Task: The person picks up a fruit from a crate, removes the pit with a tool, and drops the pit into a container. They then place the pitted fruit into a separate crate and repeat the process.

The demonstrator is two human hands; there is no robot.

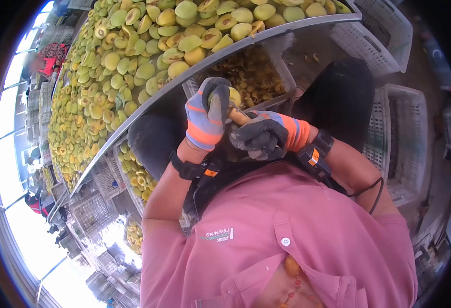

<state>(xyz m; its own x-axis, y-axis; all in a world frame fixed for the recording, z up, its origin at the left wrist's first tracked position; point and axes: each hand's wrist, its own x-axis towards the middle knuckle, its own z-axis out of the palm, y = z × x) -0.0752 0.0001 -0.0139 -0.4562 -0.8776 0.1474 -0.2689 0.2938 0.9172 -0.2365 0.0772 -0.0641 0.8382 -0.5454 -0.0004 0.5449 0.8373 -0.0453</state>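
My left hand (206, 114), in a grey, orange and black glove, is closed around a yellow-green fruit piece (234, 96). Beside it my right hand (269, 134), gloved the same way, grips a tool with a light brown handle (239, 116). The tool's handle points toward the fruit, and its working end is mostly hidden by my left hand. Both hands are close together over my lap, just on my side of the metal edge (184, 77) of a table heaped with green and yellow fruit halves (146, 70).
Below the table edge, a crate (287, 72) holds brown-yellow scraps. Another crate of fruit pieces (139, 177) stands left of my knee. White plastic crates (402, 143) are on the right. A person in red (51, 60) is at the far left. A cable hangs by my right forearm.
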